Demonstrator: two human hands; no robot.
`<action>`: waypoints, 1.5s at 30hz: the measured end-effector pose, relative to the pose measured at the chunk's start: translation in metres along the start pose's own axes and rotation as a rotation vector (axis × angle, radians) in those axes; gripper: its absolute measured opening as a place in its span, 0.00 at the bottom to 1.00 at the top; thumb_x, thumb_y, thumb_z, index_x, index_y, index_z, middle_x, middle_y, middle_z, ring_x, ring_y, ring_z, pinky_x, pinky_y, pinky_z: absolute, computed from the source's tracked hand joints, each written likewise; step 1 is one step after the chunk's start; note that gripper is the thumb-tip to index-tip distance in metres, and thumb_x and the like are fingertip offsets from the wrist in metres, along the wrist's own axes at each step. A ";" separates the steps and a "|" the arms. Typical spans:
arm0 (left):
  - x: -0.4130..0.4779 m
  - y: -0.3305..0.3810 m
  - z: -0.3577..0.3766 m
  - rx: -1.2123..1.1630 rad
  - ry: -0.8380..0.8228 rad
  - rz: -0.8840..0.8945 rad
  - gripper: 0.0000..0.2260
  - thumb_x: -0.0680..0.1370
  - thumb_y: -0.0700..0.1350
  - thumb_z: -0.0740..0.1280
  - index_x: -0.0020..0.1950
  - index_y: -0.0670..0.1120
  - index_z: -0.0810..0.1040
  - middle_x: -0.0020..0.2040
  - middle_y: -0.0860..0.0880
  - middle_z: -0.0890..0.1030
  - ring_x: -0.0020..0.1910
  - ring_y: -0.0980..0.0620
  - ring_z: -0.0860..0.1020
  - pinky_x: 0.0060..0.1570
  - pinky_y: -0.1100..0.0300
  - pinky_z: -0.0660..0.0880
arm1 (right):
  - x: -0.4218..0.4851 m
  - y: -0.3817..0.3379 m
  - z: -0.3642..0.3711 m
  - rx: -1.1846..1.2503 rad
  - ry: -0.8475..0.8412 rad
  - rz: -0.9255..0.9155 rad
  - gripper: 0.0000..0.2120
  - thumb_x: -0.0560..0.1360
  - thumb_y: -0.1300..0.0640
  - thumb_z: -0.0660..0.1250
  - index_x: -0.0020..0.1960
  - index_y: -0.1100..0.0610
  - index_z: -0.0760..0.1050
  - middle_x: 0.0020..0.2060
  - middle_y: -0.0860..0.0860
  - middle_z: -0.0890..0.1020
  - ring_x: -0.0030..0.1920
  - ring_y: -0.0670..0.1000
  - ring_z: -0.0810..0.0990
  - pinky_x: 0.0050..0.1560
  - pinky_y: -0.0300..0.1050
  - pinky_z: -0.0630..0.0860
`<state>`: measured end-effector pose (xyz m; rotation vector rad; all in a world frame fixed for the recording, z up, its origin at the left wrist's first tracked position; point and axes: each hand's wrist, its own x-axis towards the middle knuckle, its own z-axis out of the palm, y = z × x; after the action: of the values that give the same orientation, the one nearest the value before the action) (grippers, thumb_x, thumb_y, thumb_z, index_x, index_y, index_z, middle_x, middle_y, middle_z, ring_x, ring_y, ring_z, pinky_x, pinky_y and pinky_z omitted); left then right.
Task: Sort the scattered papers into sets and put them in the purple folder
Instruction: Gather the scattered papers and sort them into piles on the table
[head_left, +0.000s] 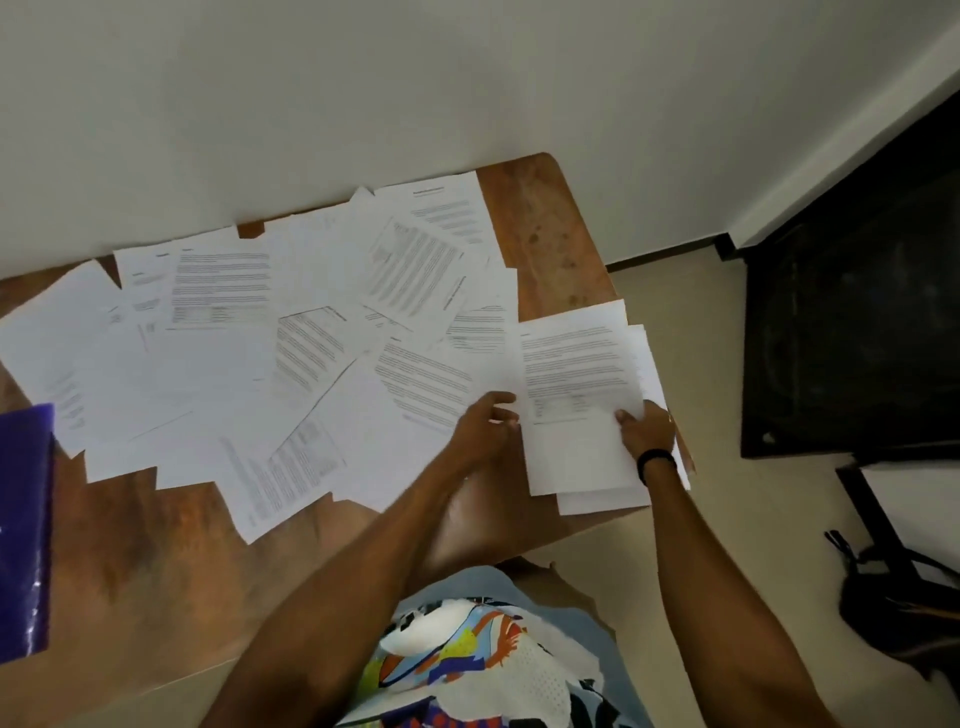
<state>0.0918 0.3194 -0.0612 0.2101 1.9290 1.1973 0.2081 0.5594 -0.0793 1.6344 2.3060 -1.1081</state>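
You are gripping a stack (576, 395) at the right edge of the table (545, 223) with your right hand (647, 431), left hand (485, 423) resting loosely beside it; most papers (260, 338) are lying scattered, the purple folder (23, 519) sitting unfilled at the left

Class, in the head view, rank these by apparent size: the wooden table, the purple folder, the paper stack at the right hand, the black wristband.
1. wooden table
2. paper stack
3. purple folder, cropped by the frame edge, so its place against the stack is unsure
4. black wristband
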 end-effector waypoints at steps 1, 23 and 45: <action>0.006 0.001 0.016 0.131 -0.029 0.008 0.18 0.76 0.45 0.67 0.65 0.54 0.72 0.56 0.50 0.82 0.54 0.50 0.81 0.55 0.51 0.80 | 0.010 0.011 -0.007 -0.020 0.009 0.028 0.19 0.78 0.55 0.69 0.64 0.66 0.74 0.63 0.62 0.78 0.62 0.65 0.77 0.61 0.57 0.75; -0.018 -0.040 -0.009 0.563 0.321 -0.112 0.24 0.74 0.45 0.64 0.70 0.43 0.70 0.66 0.43 0.73 0.65 0.39 0.70 0.62 0.44 0.72 | -0.069 -0.077 0.121 -0.055 -0.312 -0.262 0.19 0.78 0.59 0.65 0.68 0.60 0.71 0.61 0.58 0.79 0.60 0.60 0.78 0.55 0.45 0.72; -0.053 -0.124 -0.116 0.435 0.252 -0.200 0.29 0.79 0.44 0.66 0.79 0.42 0.61 0.79 0.39 0.58 0.77 0.38 0.58 0.75 0.47 0.56 | -0.123 -0.102 0.169 0.202 -0.052 -0.060 0.04 0.81 0.56 0.63 0.54 0.55 0.74 0.45 0.52 0.80 0.46 0.53 0.80 0.52 0.49 0.79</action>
<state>0.0756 0.1485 -0.1083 0.0908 2.3566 0.6884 0.1200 0.3445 -0.0939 1.5878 2.2893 -1.4214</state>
